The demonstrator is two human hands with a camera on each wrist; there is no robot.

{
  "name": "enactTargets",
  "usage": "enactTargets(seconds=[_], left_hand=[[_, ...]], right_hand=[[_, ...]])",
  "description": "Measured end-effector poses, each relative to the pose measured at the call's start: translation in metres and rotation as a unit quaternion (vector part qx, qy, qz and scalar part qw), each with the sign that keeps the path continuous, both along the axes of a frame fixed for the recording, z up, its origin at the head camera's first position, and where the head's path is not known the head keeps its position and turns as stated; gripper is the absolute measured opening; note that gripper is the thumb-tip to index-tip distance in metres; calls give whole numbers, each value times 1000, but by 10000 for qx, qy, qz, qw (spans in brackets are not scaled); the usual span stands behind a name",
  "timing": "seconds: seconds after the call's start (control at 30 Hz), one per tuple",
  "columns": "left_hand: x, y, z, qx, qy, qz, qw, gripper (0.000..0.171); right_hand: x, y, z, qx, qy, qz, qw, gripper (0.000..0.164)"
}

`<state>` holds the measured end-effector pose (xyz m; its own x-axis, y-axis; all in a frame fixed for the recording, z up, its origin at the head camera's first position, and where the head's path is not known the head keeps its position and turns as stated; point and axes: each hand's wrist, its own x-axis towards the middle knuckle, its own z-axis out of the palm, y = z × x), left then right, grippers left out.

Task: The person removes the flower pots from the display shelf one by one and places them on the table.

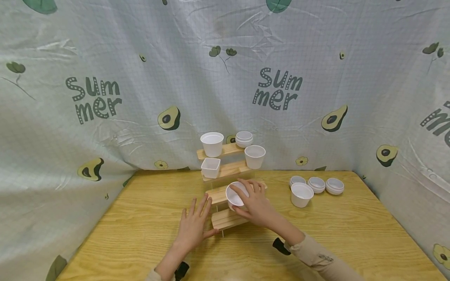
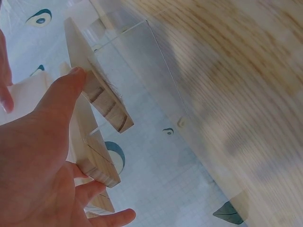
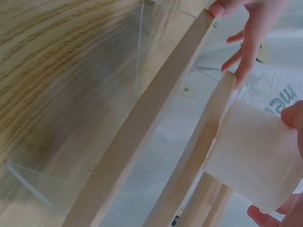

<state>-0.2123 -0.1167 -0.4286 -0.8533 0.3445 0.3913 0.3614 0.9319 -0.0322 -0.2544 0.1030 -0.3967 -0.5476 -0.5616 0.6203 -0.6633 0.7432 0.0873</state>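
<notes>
One white cup (image 1: pixel 232 198), below middle of frame, at wooden stand (image 1: pixel 226 219). Right hand (image 1: pixel 258 205): fingers hold cup. Left hand (image 1: pixel 192 228): fingers wide, touching stand. Looks like shelf-filling step; next move likely needs cup level, gentle let-go.

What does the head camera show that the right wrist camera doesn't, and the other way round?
Only the head view: four white pots on the two upper shelves, four loose pots on the right of the table, and the right sleeve.

Only the right wrist view: a clear panel beneath the right part of the bottom shelf.

Both: the left hand at the left ends of the lower shelves, the right hand holding a white cup, the table, and the printed curtain.
</notes>
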Motion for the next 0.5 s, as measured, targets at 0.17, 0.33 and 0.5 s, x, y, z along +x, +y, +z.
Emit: enactTargets(seconds=[0.17, 0.33, 0.5], left_hand=[[-1, 0, -1, -40, -28, 29, 10000, 91], [-2, 0, -3, -58, -32, 39, 10000, 91], [-2, 1, -3, -49, 37, 11, 10000, 92]], right_hand=[[1, 7, -3, -72, 57, 107, 9999, 58], [3, 14, -6, -156, 4, 159, 9998, 58], [5, 22, -7, -140, 31, 128, 9998, 58]])
